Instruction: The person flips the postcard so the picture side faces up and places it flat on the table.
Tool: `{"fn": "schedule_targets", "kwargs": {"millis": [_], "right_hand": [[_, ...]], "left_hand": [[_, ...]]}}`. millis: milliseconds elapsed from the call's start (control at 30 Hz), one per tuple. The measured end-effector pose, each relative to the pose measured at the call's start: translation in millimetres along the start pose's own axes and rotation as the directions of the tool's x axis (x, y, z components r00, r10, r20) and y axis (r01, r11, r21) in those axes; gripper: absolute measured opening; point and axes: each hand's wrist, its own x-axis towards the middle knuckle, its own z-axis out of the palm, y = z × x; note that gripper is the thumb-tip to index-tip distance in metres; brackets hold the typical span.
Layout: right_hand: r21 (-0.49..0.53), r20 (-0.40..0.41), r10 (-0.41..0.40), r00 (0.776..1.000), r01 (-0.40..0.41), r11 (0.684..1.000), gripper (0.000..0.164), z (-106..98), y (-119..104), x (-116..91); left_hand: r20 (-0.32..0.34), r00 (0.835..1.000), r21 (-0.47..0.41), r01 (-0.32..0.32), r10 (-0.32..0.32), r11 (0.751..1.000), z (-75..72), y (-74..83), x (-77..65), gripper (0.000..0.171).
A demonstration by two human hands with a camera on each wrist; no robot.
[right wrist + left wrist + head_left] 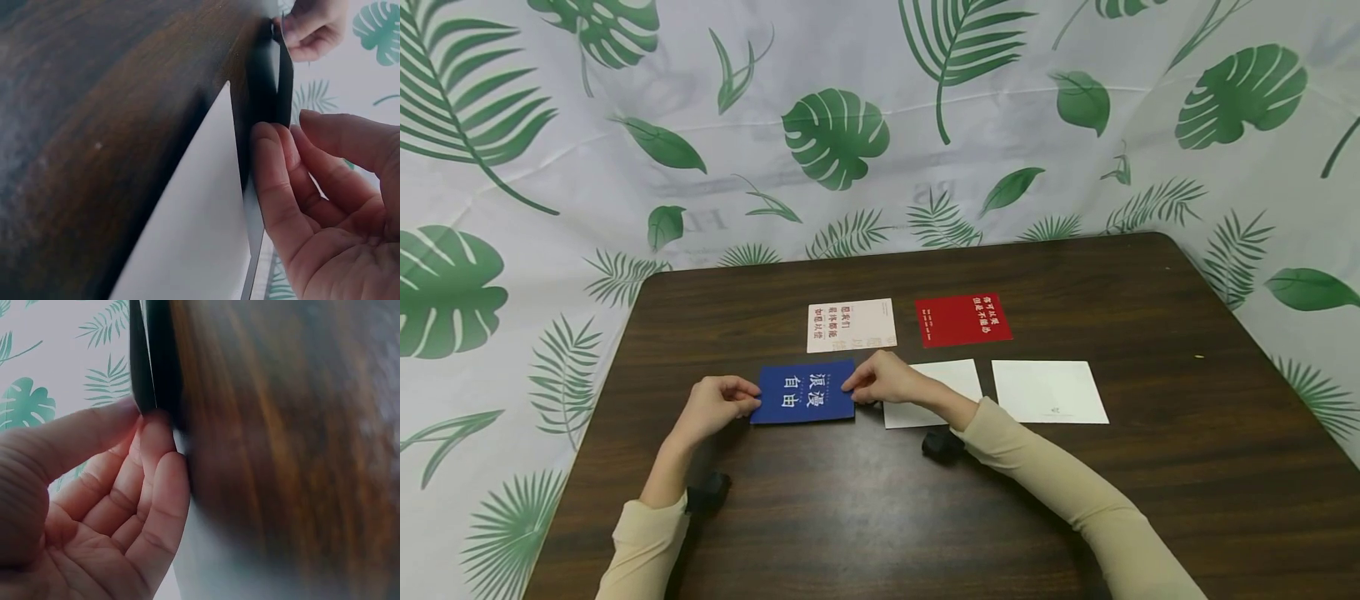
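The left hand (717,405) pinches one end of the blue lettered card (802,392), low over the worktop (842,508). The right hand (889,380) nips the other (thumb seemingly looser); a slip could skew it onto the left white card (958,376).

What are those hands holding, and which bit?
The blue card: the left hand pinches its left edge. The right hand is at its right edge, but whether it grips is unclear.

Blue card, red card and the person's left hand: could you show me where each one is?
Blue card (802,392): head view, on the middle of its printed face.
Red card (962,321): head view, on the middle of its face.
Left hand (713,407): head view, on the back of the hand.
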Motion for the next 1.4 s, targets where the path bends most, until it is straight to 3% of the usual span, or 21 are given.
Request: {"fn": "schedule_targets", "kwargs": {"millis": [267, 567, 1067, 1233, 1400], "right_hand": [[-0.017, 0.016, 0.061, 0.998, -0.061, 0.998, 0.017, 2, -3, 3], [-0.053, 0.029, 0.111, 0.993, -0.109, 0.993, 0.014, 3, -6, 7], [-0.060, 0.050, 0.107, 0.993, -0.104, 0.993, 0.015, 1, -5, 9], [-0.012, 0.026, 0.081, 0.996, -0.081, 0.997, 0.017, -5, -4, 5], [0.057, -0.030, 0.095, 0.995, -0.093, 0.994, 0.019, -17, -5, 0]], "left_hand": [[-0.003, 0.999, -0.018, 0.050, -0.050, 0.999, 2.0, 5.0, 1.6, 0.011], [0.005, 0.998, -0.001, 0.065, -0.065, 0.998, 3.1, 11.2, 2.3, 0.011], [0.006, 0.997, 0.032, 0.080, -0.080, 0.996, 5.5, 11.2, 3.5, 0.011], [-0.009, 0.996, 0.006, 0.089, -0.089, 0.996, 6.9, 11.9, 1.6, 0.012], [-0.046, 0.998, -0.015, 0.039, -0.039, 0.999, 8.7, 17.8, 2.7, 0.013]]}}
